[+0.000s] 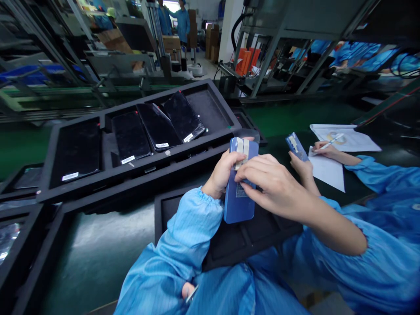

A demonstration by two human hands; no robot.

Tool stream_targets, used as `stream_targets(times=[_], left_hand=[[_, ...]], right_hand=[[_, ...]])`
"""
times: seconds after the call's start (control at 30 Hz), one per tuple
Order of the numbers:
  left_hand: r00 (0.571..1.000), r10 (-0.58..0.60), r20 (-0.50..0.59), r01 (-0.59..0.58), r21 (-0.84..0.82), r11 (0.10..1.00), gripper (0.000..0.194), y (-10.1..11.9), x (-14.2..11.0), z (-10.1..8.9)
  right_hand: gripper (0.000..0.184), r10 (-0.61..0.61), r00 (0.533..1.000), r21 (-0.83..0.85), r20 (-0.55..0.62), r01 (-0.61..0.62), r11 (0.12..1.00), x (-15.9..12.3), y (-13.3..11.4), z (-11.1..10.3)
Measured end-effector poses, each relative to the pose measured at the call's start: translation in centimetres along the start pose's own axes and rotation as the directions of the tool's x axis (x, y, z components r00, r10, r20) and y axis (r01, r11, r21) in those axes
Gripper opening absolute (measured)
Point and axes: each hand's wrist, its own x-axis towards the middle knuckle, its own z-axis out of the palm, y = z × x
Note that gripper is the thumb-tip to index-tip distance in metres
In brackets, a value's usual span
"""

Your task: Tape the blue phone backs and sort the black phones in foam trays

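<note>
A factory hall stretches ahead, with people in blue smocks (179,22) standing far off near stacked cartons (212,46). Across the green table (295,120) lie black foam trays. The largest, the upper tray (141,140), holds four black phones (158,127) side by side, most with a small white label, and its far right slot (206,109) shows bare foam. By how things lie, that tray looks filled except for this one slot.

Nearer the person, a lower tray (249,232) sits just beneath the hands. Held above it is a blue phone (239,197), its back covered in blue, with two cream tape strips (242,151) running across its upper end. The left hand (220,173) is closed around the phone's left edge, with its fingers passing behind. The right hand (272,183) lies across the front, its fingers (251,173) curled over and touching the tape, so both hands grip the phone.

To the right, a co-worker's hand (328,151) holds a pen (331,141) over papers (344,138), and their other hand (300,168) holds a small blue card (297,146).
</note>
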Motion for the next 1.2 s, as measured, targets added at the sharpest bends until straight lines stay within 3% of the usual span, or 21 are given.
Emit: stream_targets(times=[0.77,0.97,1.2], left_hand=[[1.0,0.021,0.014,-0.021,-0.035,0.999,0.011,0.0,0.2,-0.2],[0.992,-0.032,0.121,0.05,-0.148,0.988,0.012,0.1,0.1,-0.3],[0.973,-0.142,0.183,0.168,-0.136,0.976,0.021,0.6,-0.3,-0.1]], right_hand=[[0.014,-0.044,0.996,-0.076,0.072,0.049,0.996,0.2,-0.1,-0.6],[0.013,-0.039,0.997,-0.041,0.064,0.042,0.998,-0.4,-0.4,-0.8],[0.015,-0.086,0.996,-0.061,-0.019,0.084,0.995,-0.7,-1.0,-0.5]])
